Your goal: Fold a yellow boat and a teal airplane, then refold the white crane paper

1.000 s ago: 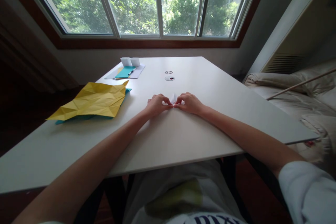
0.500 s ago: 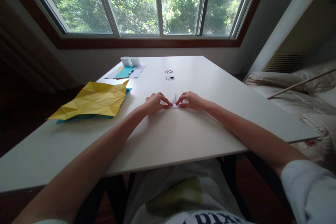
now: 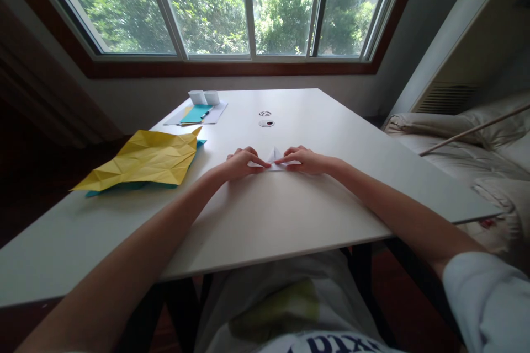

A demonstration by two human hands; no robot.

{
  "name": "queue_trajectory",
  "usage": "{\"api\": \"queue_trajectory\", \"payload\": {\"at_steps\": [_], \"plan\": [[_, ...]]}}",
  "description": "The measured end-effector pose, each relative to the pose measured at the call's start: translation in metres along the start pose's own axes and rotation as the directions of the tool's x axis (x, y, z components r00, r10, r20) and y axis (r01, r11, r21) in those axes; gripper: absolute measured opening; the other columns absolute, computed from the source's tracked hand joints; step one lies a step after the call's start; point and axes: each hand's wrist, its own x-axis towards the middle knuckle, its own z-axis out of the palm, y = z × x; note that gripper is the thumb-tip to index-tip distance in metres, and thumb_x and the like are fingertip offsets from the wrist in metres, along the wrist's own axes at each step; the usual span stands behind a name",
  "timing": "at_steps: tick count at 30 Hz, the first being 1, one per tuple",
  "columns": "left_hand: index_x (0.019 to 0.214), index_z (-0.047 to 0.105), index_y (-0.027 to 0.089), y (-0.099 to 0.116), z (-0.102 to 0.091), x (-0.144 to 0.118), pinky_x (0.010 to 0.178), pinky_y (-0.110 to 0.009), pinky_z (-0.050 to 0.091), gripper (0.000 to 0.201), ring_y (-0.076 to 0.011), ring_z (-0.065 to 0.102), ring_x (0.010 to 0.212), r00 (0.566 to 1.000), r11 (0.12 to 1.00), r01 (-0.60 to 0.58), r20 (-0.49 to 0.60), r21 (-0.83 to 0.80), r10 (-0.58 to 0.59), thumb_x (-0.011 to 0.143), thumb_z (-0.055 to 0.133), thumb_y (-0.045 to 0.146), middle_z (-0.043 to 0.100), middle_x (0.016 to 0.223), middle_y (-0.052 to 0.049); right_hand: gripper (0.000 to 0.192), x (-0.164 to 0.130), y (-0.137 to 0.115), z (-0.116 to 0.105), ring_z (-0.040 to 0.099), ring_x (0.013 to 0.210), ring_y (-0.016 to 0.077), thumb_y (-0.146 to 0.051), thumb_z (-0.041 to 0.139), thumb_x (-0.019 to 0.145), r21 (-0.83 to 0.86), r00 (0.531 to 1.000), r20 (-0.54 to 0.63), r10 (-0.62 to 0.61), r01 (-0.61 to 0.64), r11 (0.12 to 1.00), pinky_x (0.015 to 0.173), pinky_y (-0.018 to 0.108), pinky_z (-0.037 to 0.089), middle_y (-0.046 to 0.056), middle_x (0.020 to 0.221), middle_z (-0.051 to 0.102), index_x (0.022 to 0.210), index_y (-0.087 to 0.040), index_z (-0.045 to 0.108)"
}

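Observation:
A small folded piece of white paper (image 3: 273, 158) lies on the white table (image 3: 269, 215), a pointed flap standing up in its middle. My left hand (image 3: 240, 162) presses on its left part with the fingertips. My right hand (image 3: 304, 160) pins its right part the same way. Both index fingers point inward at the raised flap. The paper's outer ends are hidden under my fingers.
A creased yellow sheet (image 3: 147, 159) over a teal one lies at the left. At the far left back are two small white cups (image 3: 203, 97), a teal card with a pen (image 3: 196, 113) on white sheets. Two round cable holes (image 3: 266, 120) sit mid-table. A bed (image 3: 472, 149) is at the right.
My hands have slid apart along the paper, so more of the white piece and its raised flap shows between them. The view shifted slightly.

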Motion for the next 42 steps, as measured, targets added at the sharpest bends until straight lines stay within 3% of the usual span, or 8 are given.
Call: {"api": "queue_trajectory", "payload": {"at_steps": [7, 13, 18, 23, 29, 32, 36, 42], "plan": [[0.107, 0.062, 0.044, 0.004, -0.003, -0.001, 0.091, -0.038, 0.031, 0.028, -0.0235, 0.044, 0.104, 0.997, 0.999, 0.042, 0.064, 0.012, -0.042, 0.081, 0.054, 0.042, 0.052, 0.109, -0.002, 0.039, 0.002, -0.002, -0.004, 0.043, 0.107, 0.0254, -0.03, 0.05, 0.085, -0.005, 0.997, 0.069, 0.044, -0.044, 0.999, 0.092, 0.041, 0.032, 0.004, 0.119, 0.052, 0.123, -0.041, 0.052], [0.108, 0.062, 0.043, 0.005, -0.004, 0.0, 0.091, -0.037, 0.031, 0.028, -0.0225, 0.044, 0.103, 0.995, 0.998, 0.056, 0.08, 0.026, -0.058, 0.081, 0.054, 0.042, 0.051, 0.109, -0.002, 0.042, 0.005, -0.005, -0.014, 0.039, 0.109, 0.0273, -0.036, 0.045, 0.087, -0.051, 0.977, 0.199, 0.081, -0.072, 0.996, 0.093, 0.041, 0.03, 0.006, 0.121, 0.047, 0.128, -0.038, 0.047], [0.108, 0.063, 0.043, 0.008, -0.005, -0.001, 0.091, -0.039, 0.032, 0.028, -0.0238, 0.044, 0.104, 0.995, 0.997, 0.066, 0.073, 0.035, -0.068, 0.081, 0.055, 0.043, 0.052, 0.109, -0.002, 0.043, 0.006, -0.006, -0.016, 0.04, 0.107, 0.0276, -0.038, 0.044, 0.087, -0.068, 0.975, 0.213, 0.065, -0.052, 0.996, 0.092, 0.042, 0.03, 0.007, 0.12, 0.047, 0.13, -0.038, 0.045], [0.107, 0.063, 0.043, 0.011, -0.003, -0.004, 0.092, -0.046, 0.032, 0.026, -0.0259, 0.046, 0.105, 1.0, 0.998, 0.026, 0.014, 0.055, -0.027, 0.082, 0.055, 0.038, 0.054, 0.108, -0.003, 0.042, 0.002, -0.008, -0.009, 0.041, 0.109, 0.0285, -0.036, 0.045, 0.087, -0.103, 0.988, 0.111, 0.106, -0.094, 0.99, 0.092, 0.044, 0.03, 0.007, 0.121, 0.049, 0.129, -0.041, 0.044], [0.105, 0.067, 0.03, 0.008, -0.001, -0.004, 0.095, -0.04, 0.037, 0.026, -0.0241, 0.047, 0.111, 0.977, 0.979, -0.203, -0.073, -0.03, 0.2, 0.084, 0.052, 0.032, 0.052, 0.121, -0.008, 0.044, -0.003, 0.0, -0.001, 0.041, 0.11, 0.0285, -0.03, 0.049, 0.085, -0.119, 0.998, -0.045, 0.04, -0.046, 0.992, 0.091, 0.044, 0.034, 0.01, 0.12, 0.053, 0.129, -0.027, 0.048], [0.107, 0.066, 0.023, 0.006, -0.001, -0.002, 0.098, -0.039, 0.036, 0.03, -0.0226, 0.048, 0.113, 0.954, 0.959, -0.276, -0.141, -0.06, 0.266, 0.087, 0.045, 0.031, 0.059, 0.115, -0.008, 0.038, -0.004, 0.003, -0.001, 0.044, 0.107, 0.0268, -0.026, 0.051, 0.084, -0.088, 0.997, -0.081, 0.007, -0.014, 0.996, 0.09, 0.043, 0.036, 0.01, 0.117, 0.055, 0.122, -0.025, 0.054], [0.114, 0.061, 0.02, 0.003, 0.001, 0.0, 0.101, -0.041, 0.034, 0.033, -0.0224, 0.047, 0.116, 0.94, 0.958, -0.287, -0.196, -0.016, 0.279, 0.087, 0.044, 0.028, 0.06, 0.117, -0.008, 0.035, -0.004, 0.003, -0.002, 0.046, 0.103, 0.0248, -0.022, 0.057, 0.08, -0.056, 0.984, -0.163, -0.078, 0.07, 0.996, 0.087, 0.04, 0.039, 0.008, 0.112, 0.057, 0.115, -0.024, 0.057], [0.109, 0.063, 0.024, 0.003, 0.003, -0.003, 0.099, -0.045, 0.036, 0.029, -0.0248, 0.04, 0.125, 0.955, 0.963, -0.258, -0.132, 0.083, 0.267, 0.085, 0.048, 0.023, 0.054, 0.126, -0.008, 0.013, 0.001, -0.002, -0.005, 0.051, 0.087, 0.0196, -0.016, 0.053, 0.081, -0.069, 0.957, -0.221, -0.19, 0.179, 0.981, 0.078, 0.032, 0.042, 0.007, 0.091, 0.063, 0.091, -0.019, 0.062]]}}
